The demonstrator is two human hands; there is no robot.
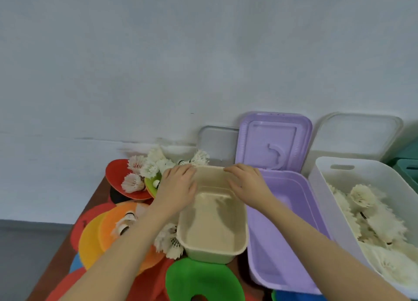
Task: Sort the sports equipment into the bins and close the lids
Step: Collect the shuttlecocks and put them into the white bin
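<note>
An empty beige bin (213, 235) stands in the middle of the table. My left hand (177, 187) and my right hand (247, 183) rest on its far rim, fingers curled over the edge. Right of it sits an empty purple bin (282, 233) with its purple lid (274, 140) leaning on the wall. At far right a white bin (325, 187) holds several white shuttlecocks (373, 219). More loose shuttlecocks (149, 167) lie on coloured flat discs (115, 230) to the left, and others (168, 242) lie beside the beige bin.
A clear lid (218, 142) and a white lid (357, 135) lean against the white wall behind the bins. A green disc (203, 278) lies at the near edge. A teal container (407, 167) sits at far right. The brown table's left edge (58, 255) drops to grey floor.
</note>
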